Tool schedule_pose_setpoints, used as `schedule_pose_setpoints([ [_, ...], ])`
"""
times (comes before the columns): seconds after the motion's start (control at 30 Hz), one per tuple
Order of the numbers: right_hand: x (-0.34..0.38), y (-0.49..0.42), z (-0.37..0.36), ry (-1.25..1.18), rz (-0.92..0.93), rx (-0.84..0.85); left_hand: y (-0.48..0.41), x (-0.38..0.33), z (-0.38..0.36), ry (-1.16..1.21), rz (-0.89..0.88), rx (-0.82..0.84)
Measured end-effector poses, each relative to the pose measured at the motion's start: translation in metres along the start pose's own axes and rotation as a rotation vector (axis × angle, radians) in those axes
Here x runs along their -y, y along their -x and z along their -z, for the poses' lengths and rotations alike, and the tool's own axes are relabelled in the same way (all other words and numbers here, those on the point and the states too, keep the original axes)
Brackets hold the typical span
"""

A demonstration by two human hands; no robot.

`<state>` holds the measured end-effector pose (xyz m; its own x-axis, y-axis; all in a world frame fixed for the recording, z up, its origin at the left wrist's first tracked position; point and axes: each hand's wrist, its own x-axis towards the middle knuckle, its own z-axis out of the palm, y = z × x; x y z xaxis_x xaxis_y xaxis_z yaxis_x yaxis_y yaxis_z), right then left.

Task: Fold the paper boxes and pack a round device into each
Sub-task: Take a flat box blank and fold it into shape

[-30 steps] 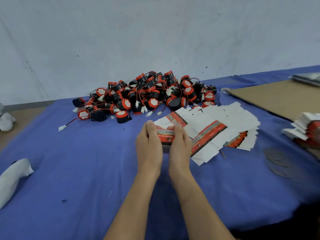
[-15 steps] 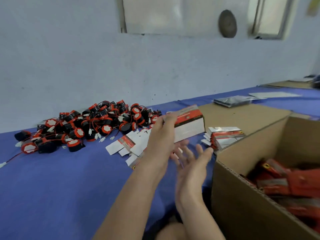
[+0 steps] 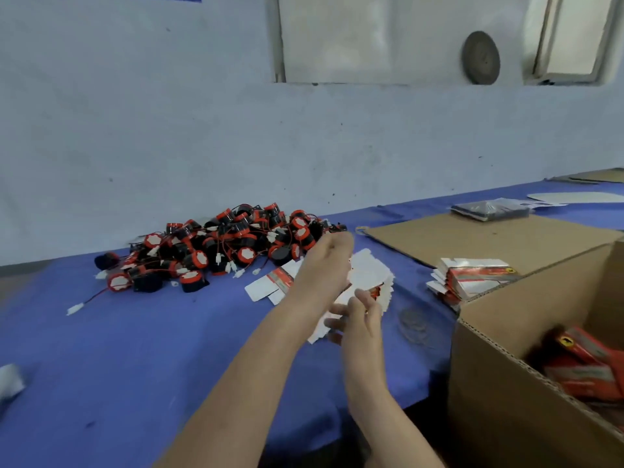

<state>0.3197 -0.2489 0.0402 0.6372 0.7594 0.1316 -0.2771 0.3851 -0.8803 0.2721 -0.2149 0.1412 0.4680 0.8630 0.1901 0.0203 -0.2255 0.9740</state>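
A heap of round black-and-red devices [image 3: 223,251] with wires lies at the back of the blue table [image 3: 141,349]. To its right is a pile of flat white-and-red paper boxes [image 3: 368,275]. My left hand [image 3: 326,265] reaches over this pile with loosely bent fingers and holds nothing that I can see. My right hand [image 3: 358,315] is at the pile's near edge, its spread fingers touching the flat boxes. A second stack of flat boxes [image 3: 472,278] lies further right.
A large brown carton [image 3: 499,383] stands open at the right and has red packed boxes [image 3: 580,366] inside. Behind it lies a flat cardboard sheet [image 3: 472,238] with a dark packet [image 3: 489,211] beyond. Some thin rings [image 3: 413,322] rest on the cloth beside the carton.
The folded box my left hand held half a second ago is gone from it. Both hands have moved back over the pile of flat boxes.
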Motion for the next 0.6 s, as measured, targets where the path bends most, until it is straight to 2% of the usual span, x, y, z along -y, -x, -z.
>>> schedule_pose_setpoints([
  [0.1, -0.016, -0.010, -0.021, 0.164, -0.007, 0.057, -0.010, 0.043, 0.047, -0.159, 0.054, -0.163],
  [0.27, -0.047, -0.043, -0.043, 0.462, 0.089, 0.151, -0.030, 0.093, 0.100, -0.364, 0.099, -0.281],
  [0.37, -0.070, -0.065, -0.050, 0.941, 0.295, 0.171, -0.040, 0.124, 0.118, -0.530, 0.104, -0.328],
  [0.43, -0.085, -0.075, -0.048, 1.246, 0.451, 0.161, -0.040, 0.155, 0.125, -0.769, 0.118, -0.345],
  [0.5, -0.100, -0.085, -0.045, 1.433, 0.466, 0.208, -0.035, 0.184, 0.126, -1.052, 0.166, -0.326],
  [0.6, -0.113, -0.105, -0.043, 1.653, 0.396, 0.284, -0.037, 0.201, 0.123, -1.194, 0.155, -0.286],
])
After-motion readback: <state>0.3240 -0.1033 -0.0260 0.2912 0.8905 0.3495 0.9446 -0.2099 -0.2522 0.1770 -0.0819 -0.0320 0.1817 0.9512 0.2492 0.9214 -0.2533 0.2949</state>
